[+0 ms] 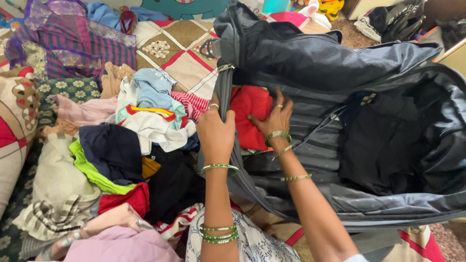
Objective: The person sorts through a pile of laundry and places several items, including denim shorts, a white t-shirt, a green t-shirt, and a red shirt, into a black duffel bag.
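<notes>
Big dark grey soft suitcase lies open across the right half of the view, lid flopped back, dark lining showing inside. It rests on a patterned bedspread with red-edged squares. To your left of the case, a loose pile of clothes covers the bed: white, navy, lime green, red, pink and striped pieces all tangled. Further up left, a purple checked cloth lies spread out.

Inside the case near its left edge sits a folded red garment, partly tucked under the grey shell.

Your left hand is closed around the grey side flap of the case, fingers curled over its edge, gripping it upright. Ring on one finger, green bangles at the wrist and forearm.

Your right hand lies flat on the red garment, fingers spread, palm pressing down on its right side. Gold and green bangles on that wrist too.

The two hands are close, not touching, flap between them.
</notes>
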